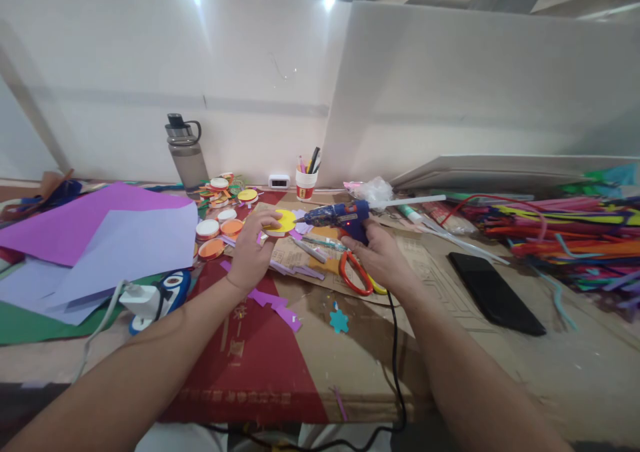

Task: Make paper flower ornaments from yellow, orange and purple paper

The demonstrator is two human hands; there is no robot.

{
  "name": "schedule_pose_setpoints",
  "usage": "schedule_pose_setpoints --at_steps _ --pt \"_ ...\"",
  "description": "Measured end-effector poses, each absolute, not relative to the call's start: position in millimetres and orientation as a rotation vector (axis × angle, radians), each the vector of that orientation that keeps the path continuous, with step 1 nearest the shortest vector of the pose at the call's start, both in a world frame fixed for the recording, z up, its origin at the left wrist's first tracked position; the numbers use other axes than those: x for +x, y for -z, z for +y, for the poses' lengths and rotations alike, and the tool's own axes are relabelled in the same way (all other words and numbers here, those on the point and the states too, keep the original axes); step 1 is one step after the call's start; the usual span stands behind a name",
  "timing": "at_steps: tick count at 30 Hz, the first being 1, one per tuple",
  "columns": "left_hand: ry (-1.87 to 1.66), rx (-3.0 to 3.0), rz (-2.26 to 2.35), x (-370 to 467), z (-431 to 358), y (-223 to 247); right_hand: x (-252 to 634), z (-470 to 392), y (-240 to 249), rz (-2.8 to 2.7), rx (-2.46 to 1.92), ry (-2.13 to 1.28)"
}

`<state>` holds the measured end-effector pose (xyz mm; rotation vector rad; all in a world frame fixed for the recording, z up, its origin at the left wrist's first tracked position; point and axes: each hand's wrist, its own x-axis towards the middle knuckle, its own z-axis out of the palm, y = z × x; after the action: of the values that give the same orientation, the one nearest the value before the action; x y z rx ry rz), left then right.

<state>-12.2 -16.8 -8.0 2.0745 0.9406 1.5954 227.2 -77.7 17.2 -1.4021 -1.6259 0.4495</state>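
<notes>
My left hand [254, 249] pinches a yellow-topped disc [285, 221] with a white rim, held up over the work surface. In my right hand [375, 252] is a blue hot glue gun [333, 215], its nozzle pointing left and close to the disc's right edge; I cannot tell if the tip touches it. A white glue stick [419, 200] sticks out behind the gun, and a black cord [395, 352] runs down from it. Below the gun lie scissors [356, 275] with red and yellow handles and purple paper scraps [280, 311].
Left are purple sheets [135, 252], a plugged power strip [175, 292], and several orange and white discs [211, 248]. Behind stand a bottle [186, 155] and a cup of pens [307, 184]. Right are a phone [495, 292] and pipe cleaners [565, 232]. A teal paper shape [339, 320] lies in front.
</notes>
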Motion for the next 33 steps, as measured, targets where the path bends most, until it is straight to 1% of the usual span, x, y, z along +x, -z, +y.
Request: schedule_pose_setpoints --at_steps 11,27,30,33 --pt "-1.682 2.221 0.882 -12.3 -14.1 8.3 233.6 -75.0 -11.0 -1.666 -1.361 -0.402" --pt "-1.664 2.221 0.911 -13.2 -12.4 8.6 233.4 -83.0 -18.3 -1.743 -1.419 -0.259" --pt "-1.669 2.145 0.935 -13.5 -10.6 9.3 233.8 -82.3 -18.6 -1.724 -1.385 -0.296" --pt "-1.659 2.051 0.914 -13.4 -6.0 13.4 235.6 -78.9 -18.9 -1.594 -1.327 -0.445"
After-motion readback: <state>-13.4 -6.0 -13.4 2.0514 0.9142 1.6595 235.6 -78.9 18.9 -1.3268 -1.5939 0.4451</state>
